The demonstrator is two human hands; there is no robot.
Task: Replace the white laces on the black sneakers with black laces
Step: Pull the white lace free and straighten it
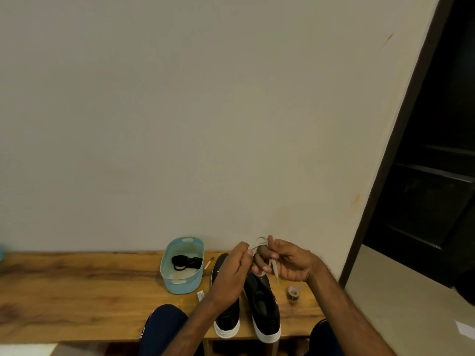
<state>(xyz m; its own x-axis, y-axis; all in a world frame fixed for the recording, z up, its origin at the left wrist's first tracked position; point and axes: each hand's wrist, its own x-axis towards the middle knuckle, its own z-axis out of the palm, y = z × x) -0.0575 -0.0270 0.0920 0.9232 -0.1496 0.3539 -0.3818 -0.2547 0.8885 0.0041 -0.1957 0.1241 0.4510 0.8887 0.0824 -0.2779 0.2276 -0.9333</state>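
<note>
i see left hand (237,260) and right hand (288,260) gripping the white lace (259,241); black laces (186,262) lie left, nearer left hand.

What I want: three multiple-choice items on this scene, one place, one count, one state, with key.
1. Black laces lie: A in the teal basket; B on the floor; C on the bare bench.
2. Black sneakers on the bench: A one; B two; C three.
3. The white lace is: A threaded through a sneaker; B held by left hand and right hand; C in the basket.
Key: 1A, dark coil inside the basket; 2B, a pair side by side; 3B, both hands grip it above the sneakers.
</note>
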